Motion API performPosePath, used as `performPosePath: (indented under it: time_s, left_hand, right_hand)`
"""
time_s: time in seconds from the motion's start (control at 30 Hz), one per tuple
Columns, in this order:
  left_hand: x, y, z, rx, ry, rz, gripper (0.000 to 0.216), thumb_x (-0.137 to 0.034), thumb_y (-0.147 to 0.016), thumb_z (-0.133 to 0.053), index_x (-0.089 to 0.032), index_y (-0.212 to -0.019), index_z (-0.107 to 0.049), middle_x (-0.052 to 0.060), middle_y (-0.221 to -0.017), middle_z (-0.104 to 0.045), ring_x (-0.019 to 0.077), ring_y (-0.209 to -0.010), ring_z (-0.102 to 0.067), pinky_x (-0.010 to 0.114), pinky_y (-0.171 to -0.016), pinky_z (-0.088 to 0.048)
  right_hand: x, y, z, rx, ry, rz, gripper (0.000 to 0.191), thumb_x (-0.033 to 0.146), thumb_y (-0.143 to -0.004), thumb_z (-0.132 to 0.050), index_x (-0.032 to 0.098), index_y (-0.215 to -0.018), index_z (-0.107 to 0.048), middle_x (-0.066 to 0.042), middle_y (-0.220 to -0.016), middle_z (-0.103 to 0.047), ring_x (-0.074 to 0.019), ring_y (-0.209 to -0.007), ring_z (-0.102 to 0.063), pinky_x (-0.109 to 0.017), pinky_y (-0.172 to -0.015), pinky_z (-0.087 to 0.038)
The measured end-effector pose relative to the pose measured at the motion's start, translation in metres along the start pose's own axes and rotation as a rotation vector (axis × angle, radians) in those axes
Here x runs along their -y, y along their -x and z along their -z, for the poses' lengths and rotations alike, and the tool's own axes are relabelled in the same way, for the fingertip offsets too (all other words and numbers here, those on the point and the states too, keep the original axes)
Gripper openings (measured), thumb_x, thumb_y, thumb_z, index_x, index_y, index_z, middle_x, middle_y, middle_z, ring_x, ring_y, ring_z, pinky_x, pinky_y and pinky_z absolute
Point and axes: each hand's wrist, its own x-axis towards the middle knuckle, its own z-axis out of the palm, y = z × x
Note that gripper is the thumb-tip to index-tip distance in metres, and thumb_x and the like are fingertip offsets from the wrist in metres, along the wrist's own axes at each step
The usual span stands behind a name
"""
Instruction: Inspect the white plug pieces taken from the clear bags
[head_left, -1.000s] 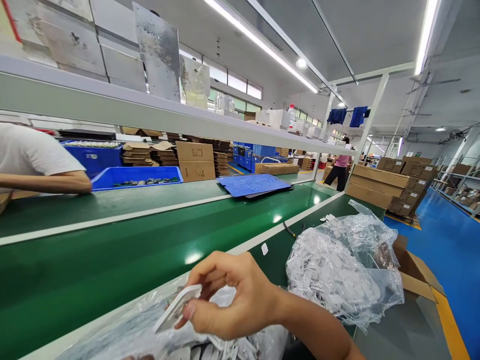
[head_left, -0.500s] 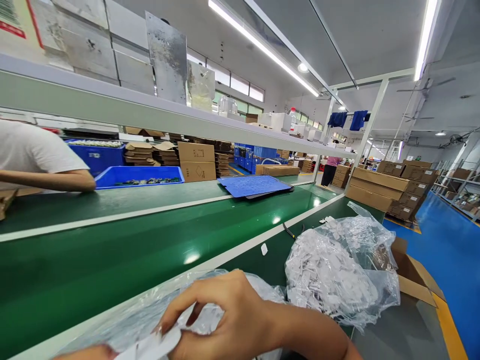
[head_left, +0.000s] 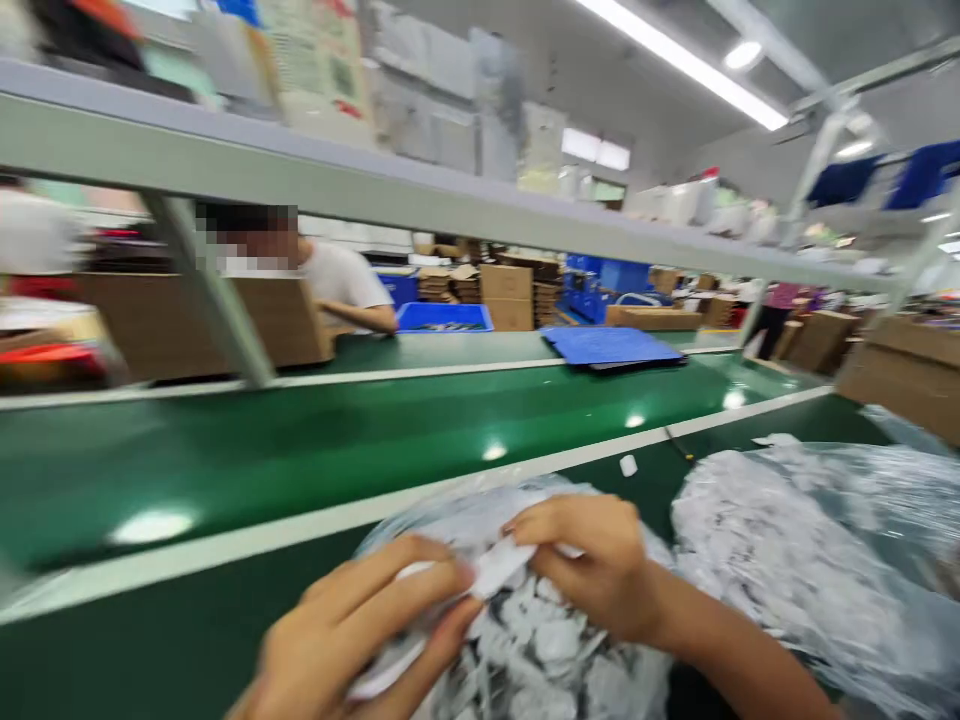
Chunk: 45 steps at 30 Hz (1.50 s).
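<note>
Between my hands is a small flat white plastic piece [head_left: 501,566]. My left hand [head_left: 367,625] pinches its near left end, and my right hand [head_left: 592,560] grips its far right end with thumb and bent fingers. More white plastic lies under the left palm, partly covered. Directly below both hands sits an open clear bag [head_left: 420,510] filled with loose white plastic pieces [head_left: 547,650]. Blur hides the finer details of the held piece.
A second clear bag of white pieces [head_left: 780,560] lies at the right. Near it are one loose white piece [head_left: 628,465] and a thin dark tool [head_left: 679,443]. A green conveyor belt [head_left: 360,420] crosses ahead, with blue sheets [head_left: 611,346] beyond. A person [head_left: 345,280] sits opposite, under a shelf [head_left: 420,190].
The view has turned left and down, bringing the bag's contents and the person opposite into sight. My left hand has come fully into view, and both hands still hold white plastic.
</note>
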Motion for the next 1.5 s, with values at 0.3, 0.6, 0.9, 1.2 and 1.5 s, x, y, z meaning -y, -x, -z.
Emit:
performPosePath:
  time_s: [0.3,0.6,0.9,1.2,1.5]
  left_hand:
    - [0.0,-0.013,0.012,0.006,-0.105,-0.132,0.007,-0.014,-0.092,-0.052,-0.016,-0.091,-0.058,0.002,-0.069,-0.064,0.0105,-0.056,-0.061,0.021,-0.049,-0.041]
    - [0.008,-0.01,0.01,-0.004,-0.129,-0.123,0.01,-0.009,-0.086,-0.053,-0.017,-0.091,-0.059,0.002,-0.07,-0.063,0.0115,-0.058,-0.063,0.02,-0.05,-0.044]
    - [0.01,-0.009,0.004,-0.036,-0.04,-0.086,0.011,-0.007,-0.081,-0.057,-0.015,-0.087,-0.061,0.003,-0.07,-0.064,0.0108,-0.057,-0.061,0.02,-0.048,-0.042]
    - [0.012,-0.008,0.003,-0.031,-0.004,-0.083,0.014,-0.005,-0.078,-0.061,-0.013,-0.089,-0.063,0.006,-0.074,-0.067,0.0126,-0.06,-0.063,0.021,-0.049,-0.045]
    - [0.01,-0.012,0.006,0.028,0.012,-0.01,0.015,-0.005,-0.082,-0.058,-0.014,-0.093,-0.061,0.003,-0.074,-0.066,0.0118,-0.062,-0.064,0.021,-0.053,-0.048]
  right_hand:
    - [-0.002,0.004,-0.002,0.004,-0.062,-0.091,0.022,0.0,-0.081,-0.065,0.019,-0.09,-0.066,0.0,-0.087,-0.076,-0.0119,-0.085,-0.074,-0.016,-0.084,-0.057]
    - [0.014,-0.006,0.006,0.072,-0.042,0.08,0.024,-0.005,-0.084,-0.059,0.014,-0.099,-0.063,-0.007,-0.086,-0.069,-0.0142,-0.083,-0.068,-0.024,-0.071,-0.059]
    - [0.016,-0.009,0.006,0.109,-0.045,0.079,0.015,0.003,-0.09,-0.059,0.015,-0.098,-0.062,-0.006,-0.082,-0.069,-0.0127,-0.081,-0.068,-0.021,-0.071,-0.058]
    - [0.011,-0.008,0.007,0.149,-0.025,0.053,0.02,0.007,-0.09,-0.06,0.02,-0.104,-0.062,-0.006,-0.084,-0.071,-0.0137,-0.079,-0.07,-0.021,-0.068,-0.06]
    - [0.009,-0.012,0.013,0.166,0.007,0.07,0.018,0.005,-0.087,-0.062,0.018,-0.1,-0.062,-0.008,-0.089,-0.073,-0.0143,-0.085,-0.072,-0.021,-0.075,-0.06]
